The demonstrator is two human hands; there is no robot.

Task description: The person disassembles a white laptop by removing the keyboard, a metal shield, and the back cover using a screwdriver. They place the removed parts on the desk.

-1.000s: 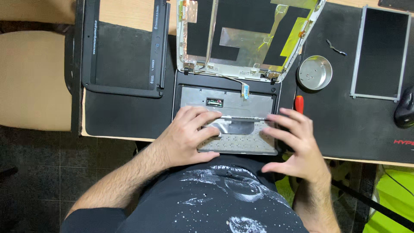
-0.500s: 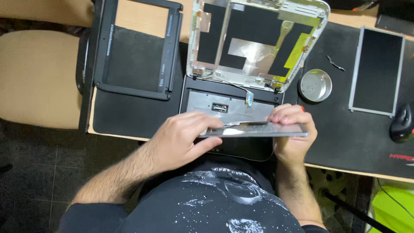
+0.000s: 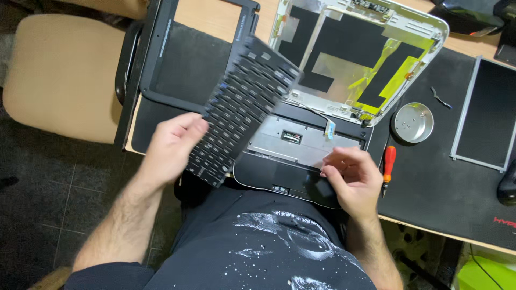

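Left hand grips the keyboard, lifted left of the laptop; right hand, loosely curled, should steady that base.

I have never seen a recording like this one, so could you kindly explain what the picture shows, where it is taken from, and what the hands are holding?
There is no machine here: a person works with two bare hands, and the picture comes from a camera worn on the head, looking down at the lap and the desk.

The left hand holds a black laptop keyboard, lifted and tilted above the desk. The right hand rests on the front edge of the opened laptop base, holding nothing that can be made out.

Behind the base stands the stripped white lid shell. On the dark desk mat lie a red-handled screwdriver, a small round metal dish, a black bezel frame and, at the right, a flat screen panel.
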